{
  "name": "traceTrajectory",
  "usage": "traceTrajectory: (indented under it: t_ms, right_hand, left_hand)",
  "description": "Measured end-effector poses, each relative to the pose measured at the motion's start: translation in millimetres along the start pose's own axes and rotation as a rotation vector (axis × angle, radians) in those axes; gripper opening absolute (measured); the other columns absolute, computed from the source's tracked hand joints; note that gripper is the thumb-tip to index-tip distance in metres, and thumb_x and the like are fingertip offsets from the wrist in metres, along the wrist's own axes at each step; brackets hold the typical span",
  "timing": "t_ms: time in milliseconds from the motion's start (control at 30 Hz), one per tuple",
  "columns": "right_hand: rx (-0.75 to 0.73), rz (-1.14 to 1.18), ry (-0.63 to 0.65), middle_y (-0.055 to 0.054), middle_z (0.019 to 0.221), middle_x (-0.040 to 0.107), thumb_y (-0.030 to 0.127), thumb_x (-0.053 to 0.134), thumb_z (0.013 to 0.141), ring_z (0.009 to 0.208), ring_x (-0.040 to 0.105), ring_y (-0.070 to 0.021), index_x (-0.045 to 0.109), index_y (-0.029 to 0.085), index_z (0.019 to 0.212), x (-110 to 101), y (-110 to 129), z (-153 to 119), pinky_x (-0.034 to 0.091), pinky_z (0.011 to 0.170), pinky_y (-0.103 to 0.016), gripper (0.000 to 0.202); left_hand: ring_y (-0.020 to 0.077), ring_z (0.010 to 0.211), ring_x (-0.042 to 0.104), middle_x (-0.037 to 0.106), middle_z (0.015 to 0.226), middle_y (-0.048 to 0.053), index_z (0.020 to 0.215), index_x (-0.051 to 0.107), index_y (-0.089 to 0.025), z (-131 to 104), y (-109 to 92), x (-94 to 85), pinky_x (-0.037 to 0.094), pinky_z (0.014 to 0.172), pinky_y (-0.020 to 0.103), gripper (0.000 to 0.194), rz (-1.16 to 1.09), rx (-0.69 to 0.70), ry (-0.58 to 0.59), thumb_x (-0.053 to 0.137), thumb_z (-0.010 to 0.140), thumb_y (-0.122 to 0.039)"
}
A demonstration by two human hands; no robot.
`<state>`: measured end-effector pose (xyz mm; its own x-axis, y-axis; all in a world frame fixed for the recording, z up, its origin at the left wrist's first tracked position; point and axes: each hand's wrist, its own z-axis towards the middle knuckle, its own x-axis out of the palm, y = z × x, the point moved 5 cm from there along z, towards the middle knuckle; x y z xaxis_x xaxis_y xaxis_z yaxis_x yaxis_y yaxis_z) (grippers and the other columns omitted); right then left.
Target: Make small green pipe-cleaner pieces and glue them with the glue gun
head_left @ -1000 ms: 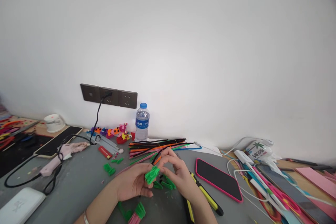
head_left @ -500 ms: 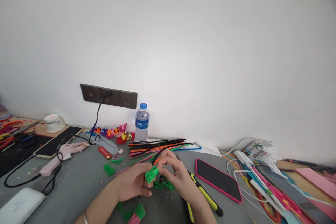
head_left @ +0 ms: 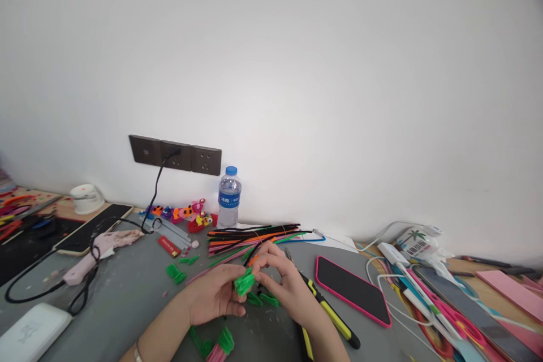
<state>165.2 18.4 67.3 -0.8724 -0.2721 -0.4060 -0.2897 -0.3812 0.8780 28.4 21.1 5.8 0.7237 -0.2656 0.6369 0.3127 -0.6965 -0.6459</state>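
Between my two hands is a small bundle of folded green pipe cleaner [head_left: 245, 283]. My left hand [head_left: 216, 294] grips it from the left, the thumb and fingers closed around its side. From the right, my right hand [head_left: 282, 280] pinches its edge between thumb and fingertips. Below them on the grey mat lie green pipe cleaner loops [head_left: 267, 299]. A pink and green pipe cleaner piece [head_left: 223, 345] rests nearer to me, partly cut off by the frame. Another folded green piece [head_left: 175, 274] lies to the left of my hands.
Behind my hands lies a bundle of colored pipe cleaners [head_left: 250, 237], with a water bottle [head_left: 229, 198] beyond. Yellow-black pliers [head_left: 335, 319] and a pink-cased phone [head_left: 353, 291] are on the right. A pink glue gun [head_left: 87, 263] with a looping black cord lies left, near a white box [head_left: 36, 331].
The green bundle has turned slightly in my fingers. Both hands stay in nearly the same place, still holding it.
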Motion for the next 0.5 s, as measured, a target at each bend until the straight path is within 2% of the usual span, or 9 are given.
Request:
traceTrajectory:
  t_ms: [500]
  right_hand:
    - [0.002,-0.174,0.024,-0.002,0.088,0.056,0.022,0.054,0.093,0.087,0.052,-0.0214,0.061,0.024,0.083,-1.4,1.5,-1.3,0.035,0.081,-0.035,0.013]
  left_hand:
    - [0.0085,0.047,0.053,0.057,0.059,-0.005,0.080,0.062,-0.016,2.9,4.7,-7.7,0.051,0.049,0.024,0.034,0.006,0.027,-0.040,0.081,0.067,-0.041]
